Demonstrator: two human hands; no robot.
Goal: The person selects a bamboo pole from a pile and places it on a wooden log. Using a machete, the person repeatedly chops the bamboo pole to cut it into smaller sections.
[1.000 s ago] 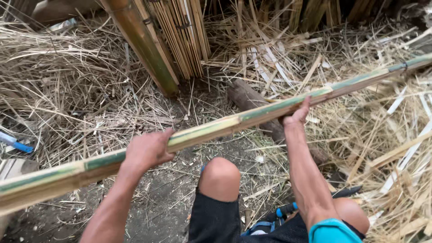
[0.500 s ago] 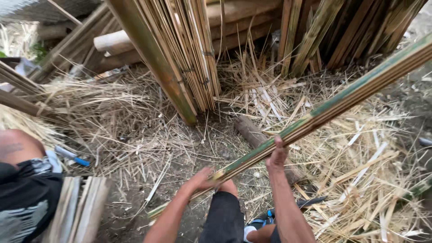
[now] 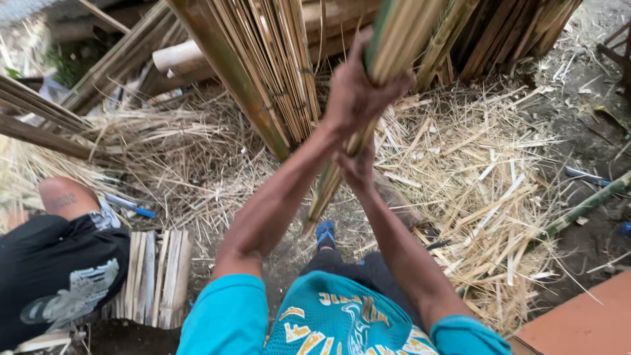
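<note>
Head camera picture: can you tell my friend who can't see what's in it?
Two bare hands grip a long green bamboo strip held nearly upright, the left hand high and the right hand just below it. Behind it a bundle of split bamboo leans over ground covered in dry shavings. Another person's knee shows at the left.

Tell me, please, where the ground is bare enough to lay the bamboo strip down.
Bare dirt shows at the upper right, beyond the straw litter. The rest is crowded: leaning bamboo bundles ahead, stacked slats and another person's knee at left. Both hands, left hand and right hand, grip the bamboo strip.
</note>
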